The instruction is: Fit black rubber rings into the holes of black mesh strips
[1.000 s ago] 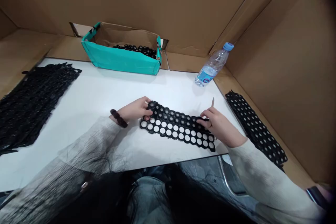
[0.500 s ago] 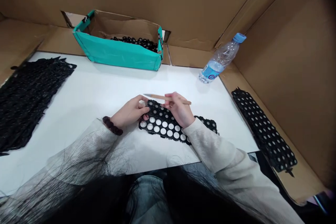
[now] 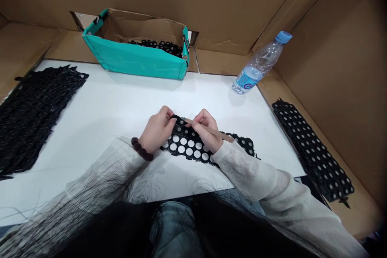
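A long black rubbery sheet dotted with round discs (image 3: 193,148) lies on the white desk (image 3: 127,100), right in front of the person and under both hands. Its long axis runs left to right, with the right end slanting slightly toward the body. 2 rows of white discs show along the near side; the far side carries smaller grey-centred rounds.

The left hand (image 3: 155,131) pinches the far left corner between thumb and fingers. The right hand (image 3: 208,140) sits over the sheet's middle, its grip closed around a slim tan pencil-like tool (image 3: 223,133). The tool lies nearly along the sheet's long axis, its tip pointing left at the far edge, just beside the left hand's pinch. That left-end corner is therefore nearer the left grip, with the right reaching it only through the tool; whether the tip touches the rubber, I cannot tell.

The only lettering I find is on the clear plastic bottle with a blue cap (image 3: 256,64), which stands at the far right: its light-blue label bears a large purple letter, perhaps a "G", the rest illegible. I make out no writing on the teal-sided cardboard box (image 3: 136,60) holding black ring-like pieces.
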Motion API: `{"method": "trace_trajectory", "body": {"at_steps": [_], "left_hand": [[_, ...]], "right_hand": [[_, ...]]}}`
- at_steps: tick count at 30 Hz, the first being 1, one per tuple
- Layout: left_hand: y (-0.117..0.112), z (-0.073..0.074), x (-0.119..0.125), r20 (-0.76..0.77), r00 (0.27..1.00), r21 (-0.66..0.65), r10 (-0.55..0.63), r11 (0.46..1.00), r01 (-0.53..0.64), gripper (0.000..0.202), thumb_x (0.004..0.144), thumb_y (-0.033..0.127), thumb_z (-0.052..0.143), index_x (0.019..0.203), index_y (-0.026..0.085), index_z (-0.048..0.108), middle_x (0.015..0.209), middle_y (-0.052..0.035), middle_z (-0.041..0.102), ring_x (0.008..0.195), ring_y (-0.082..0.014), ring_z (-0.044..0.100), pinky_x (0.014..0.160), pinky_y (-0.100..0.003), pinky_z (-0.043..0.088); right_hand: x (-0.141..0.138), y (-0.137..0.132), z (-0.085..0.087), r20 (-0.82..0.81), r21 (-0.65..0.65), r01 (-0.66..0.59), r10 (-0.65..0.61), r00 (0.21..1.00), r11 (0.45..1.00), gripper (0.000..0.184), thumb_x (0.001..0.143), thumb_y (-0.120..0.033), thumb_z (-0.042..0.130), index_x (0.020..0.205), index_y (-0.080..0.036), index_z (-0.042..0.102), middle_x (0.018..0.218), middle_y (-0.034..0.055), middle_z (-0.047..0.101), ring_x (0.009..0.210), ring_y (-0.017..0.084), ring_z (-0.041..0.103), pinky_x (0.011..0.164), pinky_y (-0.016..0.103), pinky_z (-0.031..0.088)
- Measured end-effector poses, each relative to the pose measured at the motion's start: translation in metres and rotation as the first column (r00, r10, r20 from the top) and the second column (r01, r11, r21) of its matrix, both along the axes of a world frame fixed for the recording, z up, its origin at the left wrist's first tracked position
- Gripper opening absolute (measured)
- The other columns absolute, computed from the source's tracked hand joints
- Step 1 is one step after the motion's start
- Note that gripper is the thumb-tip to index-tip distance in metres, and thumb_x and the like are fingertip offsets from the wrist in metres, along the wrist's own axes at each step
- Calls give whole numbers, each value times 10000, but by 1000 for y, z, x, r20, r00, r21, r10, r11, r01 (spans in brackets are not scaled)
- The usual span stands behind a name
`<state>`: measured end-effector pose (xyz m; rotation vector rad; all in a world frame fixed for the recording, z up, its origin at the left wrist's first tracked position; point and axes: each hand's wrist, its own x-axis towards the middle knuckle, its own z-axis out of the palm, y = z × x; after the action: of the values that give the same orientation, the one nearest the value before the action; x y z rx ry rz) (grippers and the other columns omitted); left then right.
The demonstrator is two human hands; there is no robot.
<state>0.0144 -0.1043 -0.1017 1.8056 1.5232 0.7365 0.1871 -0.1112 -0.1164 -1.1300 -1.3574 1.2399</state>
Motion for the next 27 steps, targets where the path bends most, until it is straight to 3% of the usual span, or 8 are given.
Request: {"method": "trace_trajectory", "body": {"at_steps": [3,10,18,23,27], "left_hand": [[1,-1,-1,42,999,6,0,1000,0,85,818,262,458,869,194,457,768,-2,580,564,-117,541,551,-239,412],[2,-6,-2,257,966,-127,32,992,1,106,788,266,505,871,208,474,677,27,598,380,-83,500,428,-214,377],[2,-9,0,335,941,-133,52,991,-7,97,776,245,505,862,201,517,571,43,560,367,-85,475,424,-209,356],[-4,-7,6,255,967,15,24,999,-29,118,795,216,474,875,193,557,612,27,573,498,-104,501,513,-221,372],[-1,-7,7,96,995,191,22,981,-40,128,815,201,459,890,199,562,704,7,619,612,-130,555,602,-243,389]], "right_hand": [[1,-1,0,49,41,-30,28,998,999,119,736,-126,496,719,-202,407,633,-55,506,544,76,449,585,247,354],[-1,-3,1,129,48,-66,60,990,997,138,738,-127,487,707,-209,380,563,-68,399,476,70,338,470,224,241],[2,-1,-4,206,81,-135,116,972,987,111,790,-195,486,746,-213,386,587,-61,431,518,86,386,499,234,283],[-3,-1,-4,321,82,-175,140,937,981,91,817,-259,475,765,-211,418,637,-48,484,592,102,455,567,248,335],[-14,8,-5,304,87,-90,59,951,992,82,816,-272,469,779,-216,422,647,-50,507,607,106,483,581,251,352]]}}
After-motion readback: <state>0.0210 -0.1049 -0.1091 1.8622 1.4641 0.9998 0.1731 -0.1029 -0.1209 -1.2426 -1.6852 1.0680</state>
